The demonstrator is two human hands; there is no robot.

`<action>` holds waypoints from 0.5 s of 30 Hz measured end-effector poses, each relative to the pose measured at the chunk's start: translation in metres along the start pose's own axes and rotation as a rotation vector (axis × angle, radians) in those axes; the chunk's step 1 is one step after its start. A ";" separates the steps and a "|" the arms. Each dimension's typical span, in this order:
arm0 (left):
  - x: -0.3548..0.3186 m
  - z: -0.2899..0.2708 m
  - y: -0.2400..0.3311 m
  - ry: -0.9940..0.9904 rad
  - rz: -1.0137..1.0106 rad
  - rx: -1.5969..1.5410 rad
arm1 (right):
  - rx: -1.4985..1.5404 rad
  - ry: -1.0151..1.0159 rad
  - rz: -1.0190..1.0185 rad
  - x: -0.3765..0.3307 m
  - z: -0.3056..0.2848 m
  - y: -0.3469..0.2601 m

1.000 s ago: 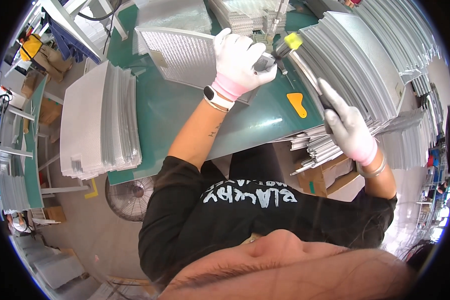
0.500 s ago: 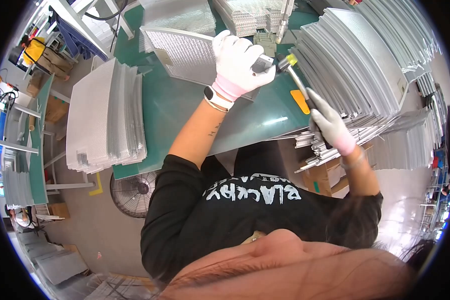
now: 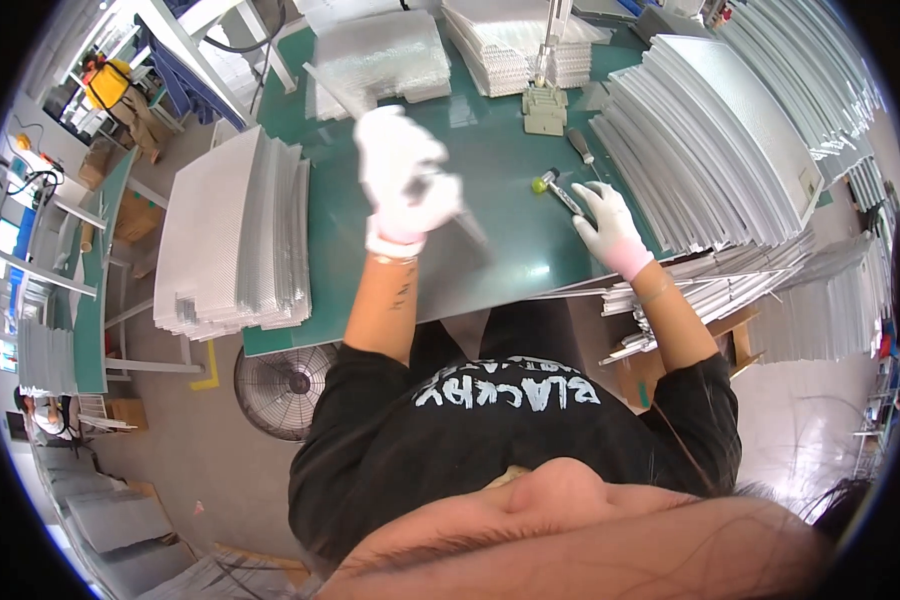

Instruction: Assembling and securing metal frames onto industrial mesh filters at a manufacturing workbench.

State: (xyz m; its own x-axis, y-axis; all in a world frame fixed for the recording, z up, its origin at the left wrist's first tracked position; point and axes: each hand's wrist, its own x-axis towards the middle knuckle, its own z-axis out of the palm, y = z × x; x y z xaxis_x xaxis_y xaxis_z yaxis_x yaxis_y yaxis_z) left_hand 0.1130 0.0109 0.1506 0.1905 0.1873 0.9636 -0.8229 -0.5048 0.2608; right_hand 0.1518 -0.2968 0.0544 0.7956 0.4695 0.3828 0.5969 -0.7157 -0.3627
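Note:
My left hand [image 3: 407, 178], in a white glove and blurred, is closed on a thin metal mesh panel [image 3: 473, 230]. The panel is seen nearly edge-on above the green table, its far end sticking out beyond my fingers. A small dark shape shows at my fingers, too smeared to make out. My right hand [image 3: 610, 228], also gloved, is low over the table's right side with fingers apart. A small hammer [image 3: 562, 196] with a yellow-green tip lies by its fingertips; the handle's end is hidden at the hand. Beyond it rests a screwdriver [image 3: 581, 148].
Stacks of mesh panels stand at the left [image 3: 225, 230] and right [image 3: 705, 145] of the green table [image 3: 360, 285]. More panel piles [image 3: 385, 60] lie at the back, beside a grey-green fixture [image 3: 546, 110]. A floor fan [image 3: 288, 390] stands below the front edge.
My left hand has moved left and turned the panel from face-on to nearly edge-on. My right hand has lowered the hammer to the table and its fingers have spread.

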 end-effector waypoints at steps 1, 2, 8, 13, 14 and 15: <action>0.008 -0.014 0.009 0.212 -0.295 -0.169 | 0.092 0.039 -0.033 -0.004 -0.002 -0.007; 0.021 -0.039 0.002 0.248 -0.112 -0.147 | 0.216 0.021 -0.018 -0.009 0.000 -0.011; 0.024 -0.109 -0.035 0.508 -0.276 -0.958 | 0.637 -0.077 0.126 -0.033 0.020 -0.040; 0.003 -0.112 -0.058 0.622 -0.145 -1.208 | 0.846 -0.067 0.183 -0.034 0.036 -0.053; 0.002 -0.111 -0.060 0.621 -0.148 -1.209 | 0.845 -0.063 0.184 -0.034 0.036 -0.054; 0.000 -0.110 -0.061 0.619 -0.156 -1.217 | 0.844 -0.061 0.184 -0.034 0.035 -0.054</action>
State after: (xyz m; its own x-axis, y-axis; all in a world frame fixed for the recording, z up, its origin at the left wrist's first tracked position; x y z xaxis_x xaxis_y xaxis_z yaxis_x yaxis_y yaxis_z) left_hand 0.1039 0.1344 0.1284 0.3202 0.6771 0.6625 -0.8219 0.5463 -0.1611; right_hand 0.0961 -0.2559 0.0308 0.8768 0.4281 0.2189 0.3164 -0.1710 -0.9331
